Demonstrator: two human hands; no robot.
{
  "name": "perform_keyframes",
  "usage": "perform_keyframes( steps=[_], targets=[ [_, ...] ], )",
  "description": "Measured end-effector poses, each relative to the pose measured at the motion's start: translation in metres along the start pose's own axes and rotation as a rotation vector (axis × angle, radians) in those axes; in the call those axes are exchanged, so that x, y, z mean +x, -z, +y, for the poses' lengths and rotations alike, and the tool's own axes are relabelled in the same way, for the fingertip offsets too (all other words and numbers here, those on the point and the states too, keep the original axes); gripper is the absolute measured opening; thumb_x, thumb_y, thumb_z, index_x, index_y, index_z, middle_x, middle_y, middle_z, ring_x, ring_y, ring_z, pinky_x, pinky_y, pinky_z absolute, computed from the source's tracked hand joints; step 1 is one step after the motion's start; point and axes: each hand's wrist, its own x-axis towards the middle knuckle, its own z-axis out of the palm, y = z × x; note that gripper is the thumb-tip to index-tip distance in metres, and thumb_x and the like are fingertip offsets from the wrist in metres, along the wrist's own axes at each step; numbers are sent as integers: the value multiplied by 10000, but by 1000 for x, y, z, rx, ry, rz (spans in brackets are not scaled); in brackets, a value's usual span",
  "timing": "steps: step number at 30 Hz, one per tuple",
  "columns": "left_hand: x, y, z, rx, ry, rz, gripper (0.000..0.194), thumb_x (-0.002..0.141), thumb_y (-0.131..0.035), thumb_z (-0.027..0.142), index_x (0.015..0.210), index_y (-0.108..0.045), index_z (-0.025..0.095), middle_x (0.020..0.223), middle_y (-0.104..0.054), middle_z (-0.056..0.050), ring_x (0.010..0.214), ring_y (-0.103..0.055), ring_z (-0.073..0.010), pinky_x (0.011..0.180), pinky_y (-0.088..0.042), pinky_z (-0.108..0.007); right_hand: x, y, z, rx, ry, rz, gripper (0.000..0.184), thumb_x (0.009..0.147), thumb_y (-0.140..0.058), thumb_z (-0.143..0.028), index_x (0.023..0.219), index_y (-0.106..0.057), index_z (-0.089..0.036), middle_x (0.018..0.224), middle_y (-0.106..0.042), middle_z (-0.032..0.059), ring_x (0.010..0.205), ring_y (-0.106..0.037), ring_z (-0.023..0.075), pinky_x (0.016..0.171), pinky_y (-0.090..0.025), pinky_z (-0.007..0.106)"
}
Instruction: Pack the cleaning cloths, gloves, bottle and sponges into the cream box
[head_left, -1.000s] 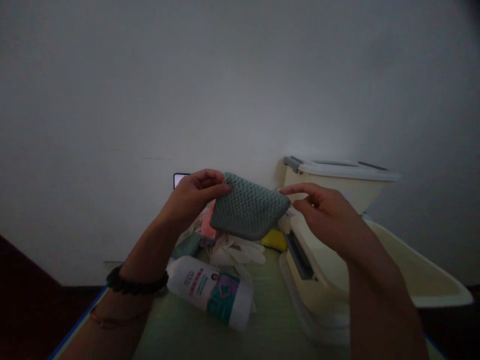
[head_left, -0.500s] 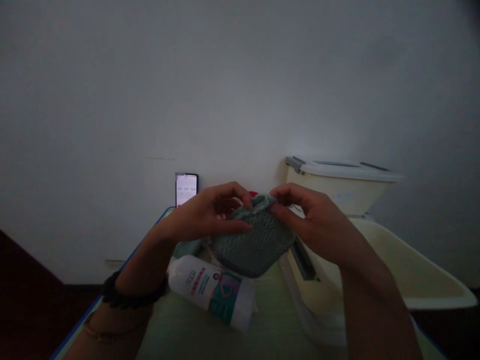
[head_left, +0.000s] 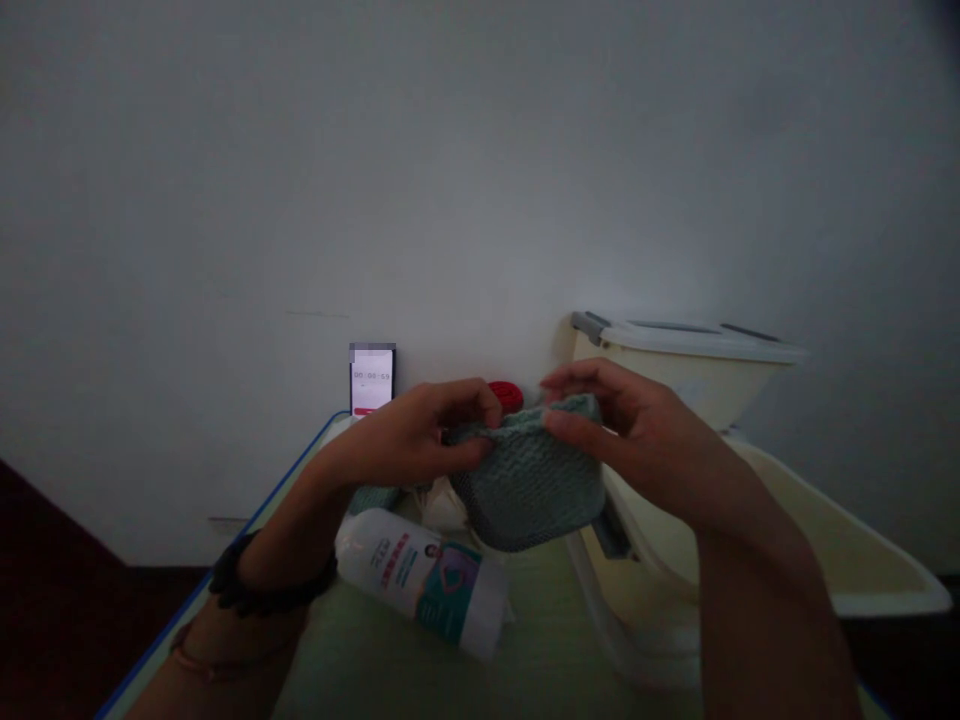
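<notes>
A grey-green knitted piece [head_left: 536, 485] with a darker lower edge hangs between my hands above the table. My left hand [head_left: 420, 425] pinches its upper left edge between thumb and fingers. At the upper right, my right hand [head_left: 630, 430] grips the same edge, its thumb lying on the near face and its fingers behind. Below my left hand a white bottle [head_left: 420, 580] with a green and purple label lies on its side. Another green knitted bit [head_left: 373, 498] shows partly behind the bottle, next to some white material [head_left: 442, 505].
A phone [head_left: 372, 382] showing a timer leans on the wall at the back left. A red coiled item [head_left: 506, 397] sits behind the knitting. On the right stand a cream bin [head_left: 817, 520] and a lidded box [head_left: 675, 385]. The green table [head_left: 352, 650] has a blue edge.
The knitted piece has shifted right and its top edge is spread wider. My right hand has moved slightly right along it. More of the red item shows behind.
</notes>
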Motion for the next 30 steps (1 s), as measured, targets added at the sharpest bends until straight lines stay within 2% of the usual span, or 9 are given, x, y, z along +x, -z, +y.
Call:
perform_keyframes(
  steps=[5,7,11,15,19,23,26,30],
  targets=[
    [0,0,1,1,12,1,57,825,-515,199,874,-509,170,819,-552,-11,741,-533,-130,624,-427,-221,2,-2,0,-13,86,64,177,806,-617,-324,947,-583,-224,802,-622,-12,687,-570,113,567,-419,220],
    [0,1,1,-24,21,15,62,822,-522,198,875,-508,169,823,-560,-14,740,-534,-131,620,-426,-218,2,0,-1,-15,110,46,155,797,-627,-329,897,-590,-216,808,-611,-13,702,-565,111,579,-421,218],
    [-3,6,1,-66,24,48,57,812,-543,193,862,-521,175,824,-587,-12,725,-535,-123,618,-423,-206,-1,6,-3,-85,72,-55,201,755,-660,-384,787,-604,-194,788,-602,-6,704,-560,123,600,-437,235],
    [-5,9,0,-108,14,66,71,810,-561,216,863,-532,179,842,-610,-20,708,-543,-119,600,-423,-201,-4,10,-6,-188,22,-122,227,751,-651,-412,817,-611,-199,818,-625,6,714,-586,140,623,-458,258],
    [-4,8,-1,-119,19,57,69,807,-571,206,856,-533,178,830,-606,-14,703,-539,-111,596,-422,-192,-5,11,-6,-288,-7,-127,257,746,-645,-440,855,-613,-209,814,-643,12,691,-605,149,614,-471,271],
    [-3,6,-4,-143,5,50,66,802,-578,201,846,-540,171,814,-595,-16,718,-543,-116,599,-429,-191,-3,13,-2,-340,-33,-91,226,729,-670,-397,858,-620,-219,783,-657,2,676,-617,151,605,-475,269],
    [-2,6,-9,-173,-3,51,76,796,-582,199,857,-547,168,831,-597,-21,733,-547,-118,609,-436,-193,-3,15,0,-362,-20,-80,176,756,-639,-382,814,-632,-216,766,-664,8,680,-620,157,615,-471,278],
    [0,7,-17,-211,43,43,73,799,-577,202,859,-552,167,849,-607,-27,757,-565,-122,635,-452,-207,-4,15,-1,-365,6,-94,233,810,-560,-434,785,-615,-209,779,-660,21,719,-605,166,639,-457,289]
  ],
)
